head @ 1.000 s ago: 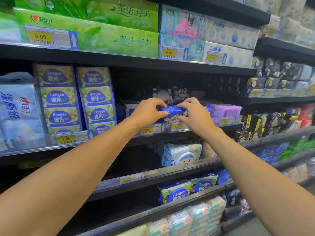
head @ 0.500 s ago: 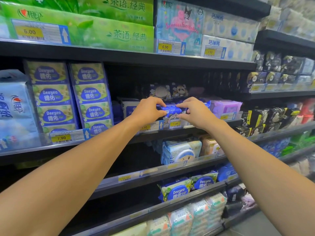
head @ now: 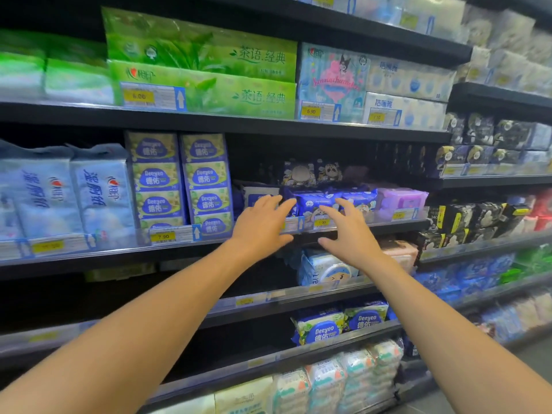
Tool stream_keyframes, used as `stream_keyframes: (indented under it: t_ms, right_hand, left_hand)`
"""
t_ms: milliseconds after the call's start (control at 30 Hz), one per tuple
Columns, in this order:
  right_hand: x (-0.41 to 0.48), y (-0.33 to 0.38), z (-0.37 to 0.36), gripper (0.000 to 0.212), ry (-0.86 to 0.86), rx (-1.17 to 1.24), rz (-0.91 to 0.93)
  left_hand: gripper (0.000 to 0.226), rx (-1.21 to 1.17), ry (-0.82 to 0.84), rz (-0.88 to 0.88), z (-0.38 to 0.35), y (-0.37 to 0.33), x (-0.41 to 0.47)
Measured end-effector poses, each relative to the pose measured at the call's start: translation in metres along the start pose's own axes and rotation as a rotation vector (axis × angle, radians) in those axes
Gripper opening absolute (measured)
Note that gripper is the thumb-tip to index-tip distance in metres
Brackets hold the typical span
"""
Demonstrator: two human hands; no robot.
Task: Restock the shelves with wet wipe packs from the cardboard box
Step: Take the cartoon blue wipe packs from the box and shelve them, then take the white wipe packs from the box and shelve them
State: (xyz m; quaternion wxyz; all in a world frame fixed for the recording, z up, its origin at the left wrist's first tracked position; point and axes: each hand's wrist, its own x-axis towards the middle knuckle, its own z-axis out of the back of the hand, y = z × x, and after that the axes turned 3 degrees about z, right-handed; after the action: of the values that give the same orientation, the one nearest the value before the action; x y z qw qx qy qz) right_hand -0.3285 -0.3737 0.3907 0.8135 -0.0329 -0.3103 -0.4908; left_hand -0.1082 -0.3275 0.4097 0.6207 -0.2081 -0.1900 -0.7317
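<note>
both arms are out toward the middle shelf (head: pixel 394 225), and both grips are wide open. the left hand (head: pixel 263 227) has its fingers straight and fanned, thumb out to three o'clock, holding nothing. its fingertips (head: pixel 276 200) lie over the front of a white and blue pack (head: pixel 254 196), though i cannot tell whether they touch it. the right hand (head: pixel 349 233) is just as open, fingers splayed toward twelve o'clock, thumb out to nine o'clock, holding nothing either.

between the two sets of fingers sits the blue wet wipe pack (head: pixel 315 201), lying flat at the front lip of the shelf. neither hand has hold of it, and it sits right above a yellow price tag (head: pixel 322 223). at its three o'clock is a second blue pack (head: pixel 361 200), then a purple wipe pack (head: pixel 401 201). behind at twelve o'clock, small cartoon-print packs (head: pixel 312 174) stand upright in the dark of the shelf.

out at nine o'clock, tall deeyeo multipacks (head: pixel 179 180) stand side by side, with pale blue tissue bundles (head: pixel 59 198) beyond them. one shelf up, green tissue packs (head: pixel 203 85) are stacked two high. down at six o'clock, under the hands, is a pale pack with a cartoon face (head: pixel 327 268), and lower again, deeyeo wipe packs (head: pixel 321 330). at three o'clock the next bay carries dark packs (head: pixel 478 215). much of the view is blurred.
</note>
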Motion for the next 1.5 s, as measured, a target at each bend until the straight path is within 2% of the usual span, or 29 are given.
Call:
stream_keyframes:
  t_ms: [300, 433, 967, 1200, 1367, 1500]
  right_hand:
    - [-0.094, 0.054, -0.038, 0.072, 0.104, 0.125, 0.013]
    - [-0.140, 0.081, -0.062, 0.071, 0.222, 0.142, 0.027]
    - [-0.297, 0.170, -0.193, 0.070, 0.630, 0.241, 0.116]
    - [-0.330, 0.196, -0.224, 0.067, 0.752, 0.226, 0.165]
    - [-0.344, 0.205, -0.234, 0.069, 0.786, 0.222, 0.180]
    - [-0.349, 0.206, -0.241, 0.069, 0.816, 0.264, 0.157]
  left_hand:
    - [0.077, 0.069, 0.106, 0.022, -0.012, 0.029, -0.153]
    - [0.075, 0.091, 0.192, 0.061, -0.026, 0.054, -0.228]
    - [0.073, -0.062, 0.605, 0.409, -0.091, 0.107, -0.495]
    - [0.089, -0.093, 0.889, 0.556, -0.116, 0.108, -0.551]
    - [0.083, -0.079, 0.954, 0.567, -0.126, 0.109, -0.571]
    - [0.091, -0.070, 0.988, 0.546, -0.133, 0.112, -0.574]
